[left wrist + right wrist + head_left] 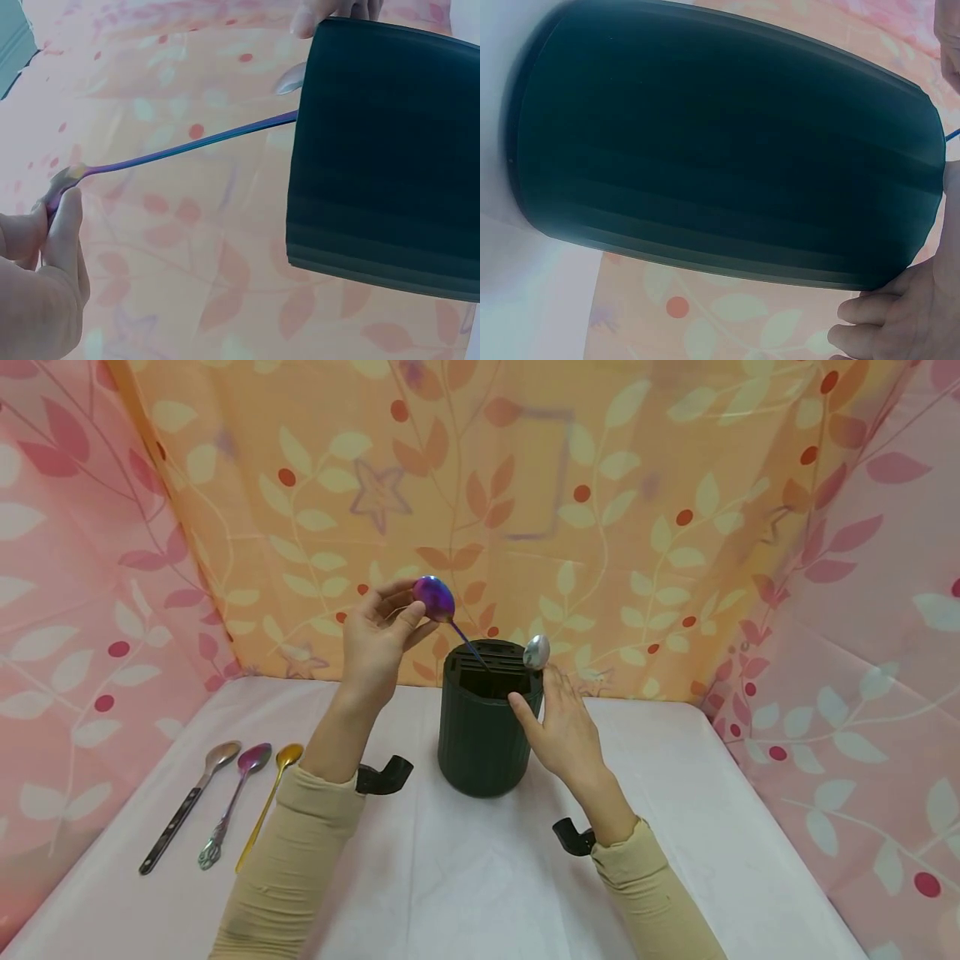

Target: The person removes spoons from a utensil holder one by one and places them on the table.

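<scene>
My left hand (375, 639) pinches a purple-blue spoon (435, 599) by its bowl, between thumb and fingers. The spoon's thin handle (195, 145) slants down into the open front compartment of a dark green ribbed utensil holder (483, 743). At the holder's right side, my right hand (568, 727) touches the rim, its fingers fairly straight and the thumb near the front edge. A silver spoon (536, 652) stands bowl-up at the right of the holder, close to the right fingertips; its handle is hidden.
Left on the white cloth (480, 877) lie a black-handled spoon (187, 810), a purple-pink spoon with an ornate handle (234, 802) and a gold spoon (281, 768), partly behind the left sleeve. Patterned fabric walls (480, 485) surround the table's back and sides.
</scene>
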{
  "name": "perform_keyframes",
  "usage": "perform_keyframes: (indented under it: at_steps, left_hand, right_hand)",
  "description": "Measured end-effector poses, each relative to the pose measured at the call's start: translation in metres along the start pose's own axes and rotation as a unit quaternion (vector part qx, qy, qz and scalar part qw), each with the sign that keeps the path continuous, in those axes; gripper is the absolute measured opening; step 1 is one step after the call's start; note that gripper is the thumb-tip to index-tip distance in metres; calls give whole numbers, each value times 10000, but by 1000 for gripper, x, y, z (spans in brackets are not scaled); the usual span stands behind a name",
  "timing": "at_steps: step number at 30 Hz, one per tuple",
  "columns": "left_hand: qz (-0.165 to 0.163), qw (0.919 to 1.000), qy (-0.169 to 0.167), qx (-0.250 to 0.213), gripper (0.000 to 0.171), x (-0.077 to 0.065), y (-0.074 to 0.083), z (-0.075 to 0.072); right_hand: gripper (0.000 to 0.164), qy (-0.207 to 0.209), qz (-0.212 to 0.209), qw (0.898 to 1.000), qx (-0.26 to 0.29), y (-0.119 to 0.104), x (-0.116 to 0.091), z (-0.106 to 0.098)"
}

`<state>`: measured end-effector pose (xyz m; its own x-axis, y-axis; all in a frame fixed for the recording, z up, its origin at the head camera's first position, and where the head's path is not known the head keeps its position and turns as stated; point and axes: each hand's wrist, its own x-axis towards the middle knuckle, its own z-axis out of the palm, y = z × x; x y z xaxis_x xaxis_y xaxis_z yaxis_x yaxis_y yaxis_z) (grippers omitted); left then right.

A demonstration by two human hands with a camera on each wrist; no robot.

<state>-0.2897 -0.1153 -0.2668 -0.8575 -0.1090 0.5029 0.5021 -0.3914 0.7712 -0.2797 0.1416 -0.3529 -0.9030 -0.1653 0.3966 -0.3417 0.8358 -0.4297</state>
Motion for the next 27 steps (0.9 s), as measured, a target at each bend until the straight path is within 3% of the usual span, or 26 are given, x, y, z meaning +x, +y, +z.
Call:
perform_keyframes:
  at_steps: [8,18,22,27]
  left_hand:
    - [124,9972,501,-549,26,1,11,-15]
    - [202,9832,1148,-1403,28,4,31,-42]
    - [271,9803,1337,-1427,29,6,39,-55]
    - [270,9815,1586,-1035,30,7,47,-74]
  right_hand:
    - [92,14,-40,10000,-16,-1,-1,0]
    - [92,15,-73,10000,50,-1,0,-1]
    - [92,9,-50,10000,58,0,-1,0]
    - [92,12,-49,10000,74,-1,-1,-1]
